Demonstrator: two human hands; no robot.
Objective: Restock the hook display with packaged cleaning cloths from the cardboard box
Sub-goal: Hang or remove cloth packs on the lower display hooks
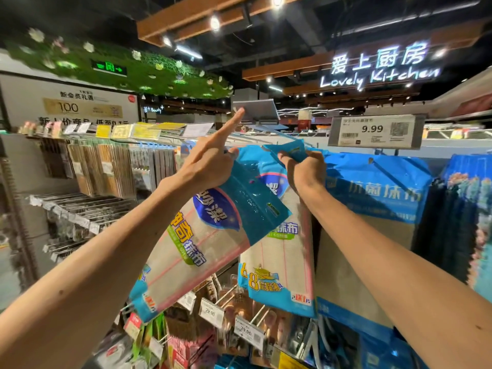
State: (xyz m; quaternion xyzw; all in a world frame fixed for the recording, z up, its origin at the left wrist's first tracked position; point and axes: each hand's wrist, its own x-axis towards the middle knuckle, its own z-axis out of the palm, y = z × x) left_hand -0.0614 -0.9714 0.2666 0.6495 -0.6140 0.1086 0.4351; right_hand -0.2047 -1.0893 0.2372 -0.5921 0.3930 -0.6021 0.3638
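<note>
Hanging step: the left hand (210, 166) pinches a blue-topped plastic packet of white cloth (210, 235) at centre, index finger on the grey tag flap (255, 110) at 12 o'clock; the right hand's (303, 171) grip clasps a hung twin packet (277, 251); threading onto the wire hook (279, 133) probably follows.

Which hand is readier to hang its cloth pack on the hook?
Probably the right hand: it pinches its pack's blue header right beside the hook. The left hand holds a tilted pack while its forefinger touches the tag holder.
</note>
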